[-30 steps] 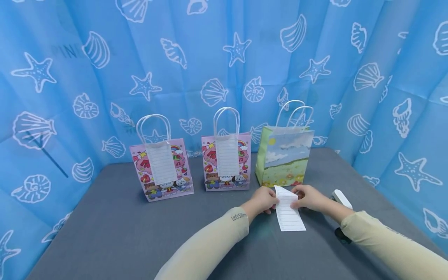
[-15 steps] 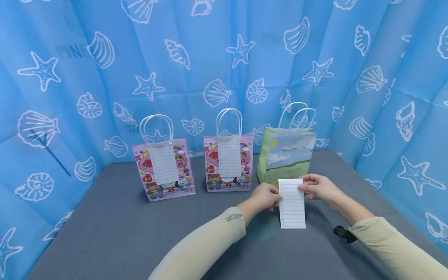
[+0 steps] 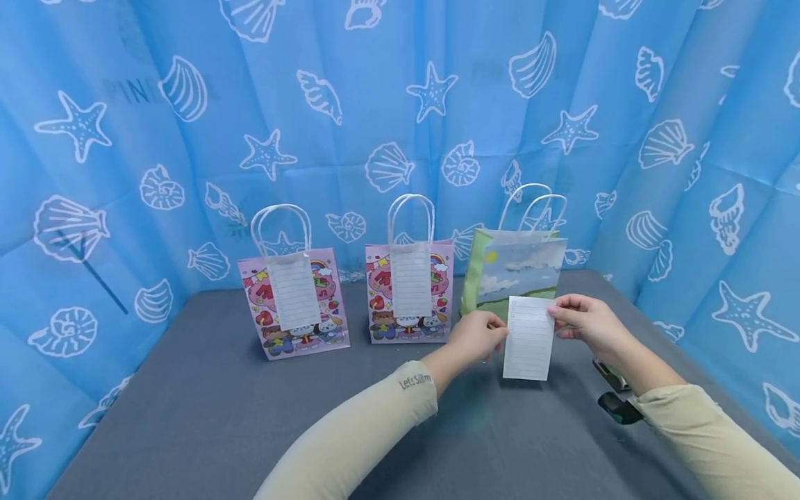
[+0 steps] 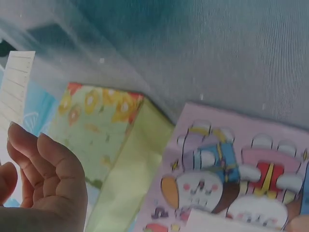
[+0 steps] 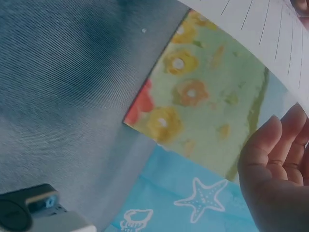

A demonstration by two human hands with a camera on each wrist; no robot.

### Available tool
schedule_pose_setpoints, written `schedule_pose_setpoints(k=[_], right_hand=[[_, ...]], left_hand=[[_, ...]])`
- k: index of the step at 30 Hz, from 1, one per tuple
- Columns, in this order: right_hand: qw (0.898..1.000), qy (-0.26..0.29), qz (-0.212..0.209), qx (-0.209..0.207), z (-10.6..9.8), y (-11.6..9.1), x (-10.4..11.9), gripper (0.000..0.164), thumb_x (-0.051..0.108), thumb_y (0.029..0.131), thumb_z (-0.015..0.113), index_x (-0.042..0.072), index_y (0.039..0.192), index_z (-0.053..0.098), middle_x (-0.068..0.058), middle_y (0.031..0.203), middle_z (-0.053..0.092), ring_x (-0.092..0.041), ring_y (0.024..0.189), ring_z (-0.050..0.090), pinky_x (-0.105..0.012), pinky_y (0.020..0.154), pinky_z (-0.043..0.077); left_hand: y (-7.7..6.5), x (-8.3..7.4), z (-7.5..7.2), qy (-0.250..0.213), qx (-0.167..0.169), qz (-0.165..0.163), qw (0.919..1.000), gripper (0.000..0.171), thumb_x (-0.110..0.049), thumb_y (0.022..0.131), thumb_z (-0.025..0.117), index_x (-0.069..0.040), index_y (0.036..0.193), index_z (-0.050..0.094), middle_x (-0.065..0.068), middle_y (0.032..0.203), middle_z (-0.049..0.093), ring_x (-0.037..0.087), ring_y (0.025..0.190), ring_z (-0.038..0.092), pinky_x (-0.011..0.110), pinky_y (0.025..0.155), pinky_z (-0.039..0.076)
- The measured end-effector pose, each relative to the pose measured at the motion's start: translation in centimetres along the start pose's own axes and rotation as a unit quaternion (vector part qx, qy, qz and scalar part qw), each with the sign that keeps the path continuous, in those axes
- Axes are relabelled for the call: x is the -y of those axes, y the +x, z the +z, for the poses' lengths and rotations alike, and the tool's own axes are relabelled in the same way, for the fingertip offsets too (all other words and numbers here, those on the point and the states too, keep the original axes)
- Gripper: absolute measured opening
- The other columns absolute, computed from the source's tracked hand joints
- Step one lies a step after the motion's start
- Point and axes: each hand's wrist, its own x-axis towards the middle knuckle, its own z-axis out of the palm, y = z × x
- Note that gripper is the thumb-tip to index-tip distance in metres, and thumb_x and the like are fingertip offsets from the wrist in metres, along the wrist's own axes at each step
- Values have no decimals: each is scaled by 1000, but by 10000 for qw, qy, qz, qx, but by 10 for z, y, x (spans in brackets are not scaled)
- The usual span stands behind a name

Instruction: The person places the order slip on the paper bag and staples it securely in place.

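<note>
A white lined paper slip (image 3: 528, 339) with small checkboxes hangs upright in front of the green landscape gift bag (image 3: 519, 267), covering part of its front. My left hand (image 3: 478, 335) pinches the slip's left edge. At the upper right corner, my right hand (image 3: 587, 321) holds it between thumb and fingers. In the right wrist view, the slip (image 5: 270, 36) passes over the bag's flowered front (image 5: 198, 92). The left wrist view shows my left hand (image 4: 50, 179) beside the slip's edge.
Two pink cartoon gift bags (image 3: 294, 333) (image 3: 409, 332) stand to the left, each with a lined slip on its front. A stapler (image 3: 609, 375) lies by my right wrist, near a black object (image 3: 619, 408). A blue shell-patterned curtain (image 3: 325, 160) hangs behind the grey table (image 3: 187, 417).
The slip has risen from near the tabletop to in front of the green bag and straightened. My right hand has moved up to its corner, and the left hand has risen slightly.
</note>
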Motion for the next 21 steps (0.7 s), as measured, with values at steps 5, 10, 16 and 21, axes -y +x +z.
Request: schedule_pose_setpoints(k=[5, 10, 16, 21], right_hand=[[9998, -29, -128, -118, -6, 2, 7, 16, 22, 102, 53, 7, 100, 58, 5, 86, 56, -11, 79, 56, -29, 69, 52], [9995, -8, -250, -213, -9, 5, 14, 13, 24, 102, 54, 11, 99, 58, 6, 87, 55, -13, 81, 55, -28, 70, 52], [9974, -159, -394, -574, -13, 13, 21, 14, 25, 101, 55, 12, 99, 59, 8, 88, 55, -11, 82, 54, -26, 69, 51], [9955, -204, -314, -867, -16, 21, 27, 17, 32, 98, 58, 14, 99, 61, 11, 89, 53, -9, 82, 51, -22, 67, 47]], left_hand=[[5, -10, -9, 86, -90, 48, 9999, 16, -22, 99, 59, -11, 105, 70, -3, 71, 62, 10, 54, 54, 24, 50, 44], [9, -17, -20, 339, -168, 177, 9991, 17, -22, 99, 58, -13, 107, 70, -4, 78, 63, 9, 62, 55, 24, 55, 44], [13, -27, -30, 701, -651, 595, 9936, 21, -22, 100, 57, -14, 113, 70, -4, 94, 68, 7, 71, 55, 23, 59, 43], [14, -42, -39, 903, -1324, 1188, 9799, 24, -18, 98, 60, -12, 120, 67, 1, 108, 63, 11, 93, 58, 20, 74, 46]])
